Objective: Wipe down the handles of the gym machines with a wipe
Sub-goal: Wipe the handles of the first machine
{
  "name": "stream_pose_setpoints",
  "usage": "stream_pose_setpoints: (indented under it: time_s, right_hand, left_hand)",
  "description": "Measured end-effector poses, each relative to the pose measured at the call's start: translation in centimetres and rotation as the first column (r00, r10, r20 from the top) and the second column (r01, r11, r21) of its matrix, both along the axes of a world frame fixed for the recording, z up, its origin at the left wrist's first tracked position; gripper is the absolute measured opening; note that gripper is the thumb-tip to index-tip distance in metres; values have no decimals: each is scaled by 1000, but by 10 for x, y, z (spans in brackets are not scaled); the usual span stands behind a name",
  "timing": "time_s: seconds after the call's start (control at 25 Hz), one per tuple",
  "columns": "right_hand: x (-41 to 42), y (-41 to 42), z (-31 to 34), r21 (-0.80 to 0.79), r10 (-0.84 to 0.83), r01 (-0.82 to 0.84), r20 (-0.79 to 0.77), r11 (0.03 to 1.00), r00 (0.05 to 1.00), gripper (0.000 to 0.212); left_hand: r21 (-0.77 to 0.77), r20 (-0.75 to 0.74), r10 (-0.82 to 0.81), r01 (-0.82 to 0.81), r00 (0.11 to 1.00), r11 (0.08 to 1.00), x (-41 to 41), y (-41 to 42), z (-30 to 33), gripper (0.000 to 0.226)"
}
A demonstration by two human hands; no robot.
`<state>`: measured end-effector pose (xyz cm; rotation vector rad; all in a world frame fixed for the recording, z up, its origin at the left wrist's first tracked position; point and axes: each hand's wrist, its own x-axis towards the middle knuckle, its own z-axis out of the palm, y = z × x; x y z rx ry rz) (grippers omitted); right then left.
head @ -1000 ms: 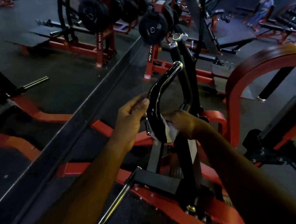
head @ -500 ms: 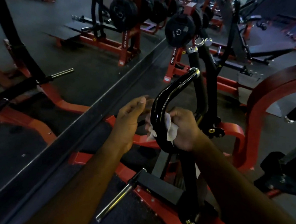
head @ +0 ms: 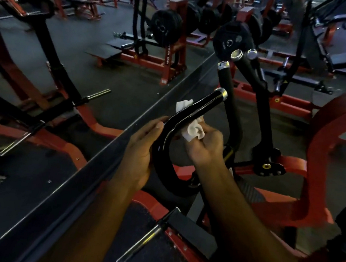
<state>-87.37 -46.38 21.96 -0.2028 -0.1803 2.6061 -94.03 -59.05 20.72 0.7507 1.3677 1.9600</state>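
**Wipe pressed to a curved black handle beside a mirrored gym wall**

Where the dark rubber floor (head: 55, 46) meets a mirror, a dark ledge (head: 92, 156) runs diagonally across the dim room, with red-framed machines (head: 154, 60) and black weight plates (head: 165, 28) reflected on its left side. A chrome peg (head: 141, 241) juts from the red frame low in the middle. At centre, the left hand (head: 142, 149) lies along the outer bend of the glossy curved handle (head: 167, 134), fingers fairly straight and resting against it rather than wrapped round. Just beside it, the right hand (head: 205, 146) clutches a crumpled white wipe (head: 193, 129) in curled fingers and holds it against the handle's inner side. Two padded black grips (head: 253, 72) with chrome caps rise behind. A red curved frame (head: 321, 135) arcs at far right.
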Motion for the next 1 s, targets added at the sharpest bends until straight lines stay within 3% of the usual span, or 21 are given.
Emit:
stream_pose_setpoints:
  time_s: [0.16,0.24,0.28,0.32,0.36,0.4,0.48,0.56,0.64,0.72,0.84,0.92,1.0]
  right_hand:
    - [1,-8,-2,162,133,-162,180,973,975,51]
    - [5,16,-4,181,61,-110,257,977,964,30]
    - [11,30,-1,223,22,-83,260,971,965,36]
    - [16,35,12,302,54,-143,283,942,957,62]
    - [14,38,12,357,8,-147,364,922,931,72]
    - [12,36,5,354,-48,-98,380,930,924,61]
    - [1,30,-15,231,-5,-78,338,970,941,13]
    - [0,33,-7,29,178,-189,223,981,958,30]
    - [-5,62,2,-94,104,-90,166,991,981,35]
    - [-8,73,8,-96,2,13,156,995,988,34]
    - [-3,36,10,38,-12,7,135,999,991,33]
    - [3,34,10,101,2,-22,194,995,981,53]
    - [-1,60,8,42,-16,6,230,999,973,62]
  left_hand:
    - [5,-1,135,-135,991,991,11,9,2,25]
    - [-8,26,179,-179,984,984,14,12,4,27]
    - [-18,37,199,-199,979,980,14,12,3,27]
    - [-28,40,213,-212,976,977,14,12,3,30]
    - [-25,51,215,-214,975,976,14,13,2,33]
    - [-19,75,219,-218,973,976,14,13,1,37]
    - [-6,120,225,-225,967,974,15,14,0,44]
    - [-5,134,223,-224,966,974,14,14,-1,53]
    - [-18,114,228,-227,967,974,15,13,-3,66]
    - [-10,111,248,-249,962,968,16,13,-3,67]
    - [8,114,249,-252,962,968,20,14,1,81]
    - [1,104,241,-242,965,970,19,13,3,79]
    - [-24,107,244,-243,964,970,18,12,1,67]
